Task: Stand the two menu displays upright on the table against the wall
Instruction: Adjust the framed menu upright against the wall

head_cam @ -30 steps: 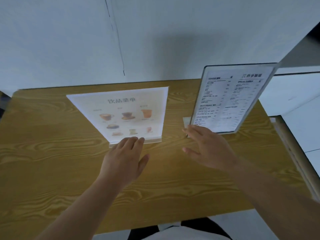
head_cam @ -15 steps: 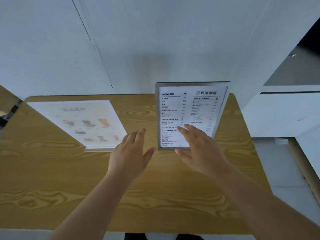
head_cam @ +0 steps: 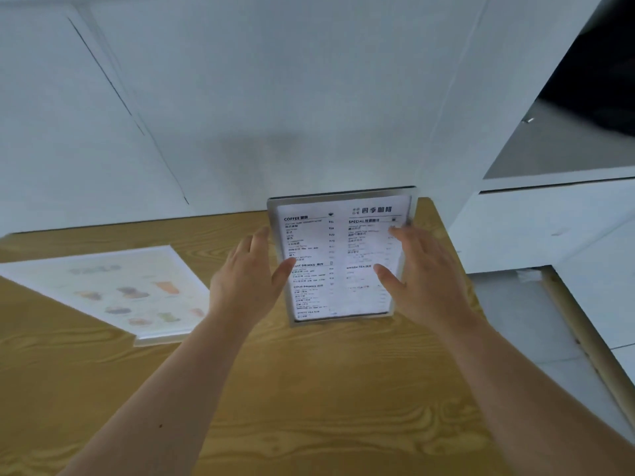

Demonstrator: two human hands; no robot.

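1. The table [head_cam: 309, 389] is a wood-grain top pushed up to a white wall [head_cam: 275, 97], and the view now sits squarely on its right end, where a second ago it took in the whole width.

2. The drinks menu [head_cam: 113, 290] (pale sheet, pictures of cups, too blurred to read) leans back at a slant on the left of the table. A second ago the left hand was at its base; now nothing touches it, and it looks short of the wall and not truly upright.

3. The framed menu [head_cam: 338, 259], silver-edged with black text, stands near the wall at the right end. It looks close to upright, so I'd judge this one nearly settled.

4. The right hand [head_cam: 429, 280] has come up from the frame's foot to its right edge, fingers spread, grip loose.

5. The left hand [head_cam: 251, 283] has crossed over to the frame's left edge, open too, thumb on the face. Neither hand pinches; they seem to steady it.
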